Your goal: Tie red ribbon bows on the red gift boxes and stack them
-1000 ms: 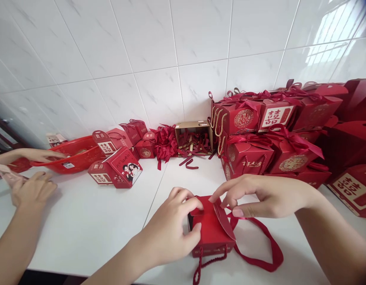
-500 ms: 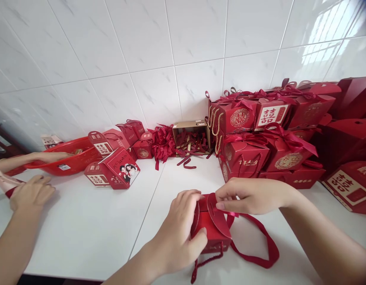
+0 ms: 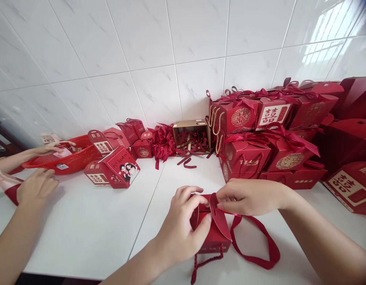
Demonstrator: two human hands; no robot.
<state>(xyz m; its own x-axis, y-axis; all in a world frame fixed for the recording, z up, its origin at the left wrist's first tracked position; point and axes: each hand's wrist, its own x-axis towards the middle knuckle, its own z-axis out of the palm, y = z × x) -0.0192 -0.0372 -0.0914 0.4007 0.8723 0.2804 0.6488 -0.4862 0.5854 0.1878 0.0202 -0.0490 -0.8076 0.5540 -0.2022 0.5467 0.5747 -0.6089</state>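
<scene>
A small red gift box (image 3: pixel 215 237) stands on the white table in front of me, with a twisted cord handle hanging at its near side. My left hand (image 3: pixel 187 221) is curled over the box's left flap, its fingertips and thumb at the top opening. With its fingers pinched, my right hand (image 3: pixel 248 198) holds the red ribbon at the slot of the raised right flap. The ribbon (image 3: pixel 270 245) loops out onto the table to the right of the box. My right fingertips partly cover the slot.
Finished red boxes (image 3: pixel 248 154) are stacked at the right. A cardboard box (image 3: pixel 193 126) of ribbon strips and a ribbon pile (image 3: pixel 164 142) stand by the wall. At the left, another person's hands (image 3: pixel 38 184) are near a red basket (image 3: pixel 73 162).
My left fingers and thumb have shifted inward over the box's opening. My right hand has barely moved. The other person's far hand now holds a small packet over the basket.
</scene>
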